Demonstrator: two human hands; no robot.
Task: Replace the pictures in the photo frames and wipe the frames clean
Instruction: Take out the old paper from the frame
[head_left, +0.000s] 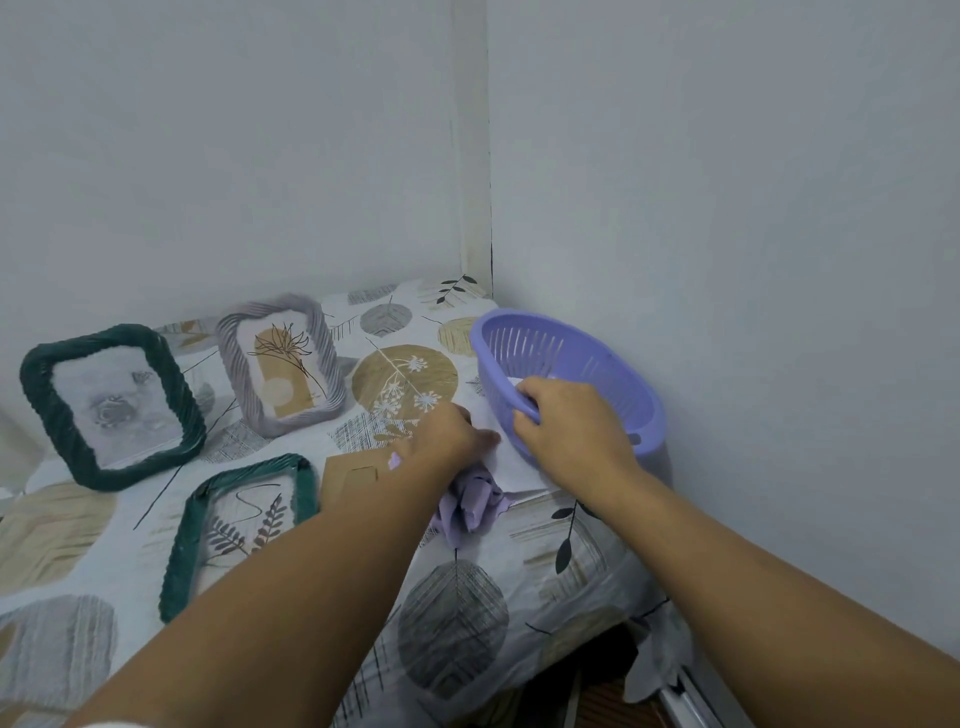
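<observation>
A bed (467, 623) set in the corner of two pale grey walls (727, 182) is covered by a white sheet printed with grey, tan and black leaf motifs. At its far right corner, against the right-hand wall, a lilac slotted plastic basket (597, 364) is tipped up towards the camera. The near rim of the basket is gripped by the right hand (566, 421), its fingers curled over the edge into the bowl.

Three photo frames are seen on the left half of the bed. A dark green wavy-edged frame (36, 410) holding a grey floral picture is propped nearest the left wall. Just to its right, a pale lilac frame (332, 364) with a tan botanical print is tilted upright. A second green frame (174, 571), lying flat nearer the camera, is partly hidden by the left forearm; whether a picture is inside it or the sheet shows through cannot be told.

A brown card backing (348, 478) is seen beside that flat frame, touching the forearm's edge. White paper sheets (514, 462) are spread beneath both hands, beside the basket. A crumpled lilac cloth (470, 501) lies on the paper, just below the left hand (447, 431). That hand is laid palm down over paper and cloth, its fingertips hidden; whether anything is pinched cannot be told.
</observation>
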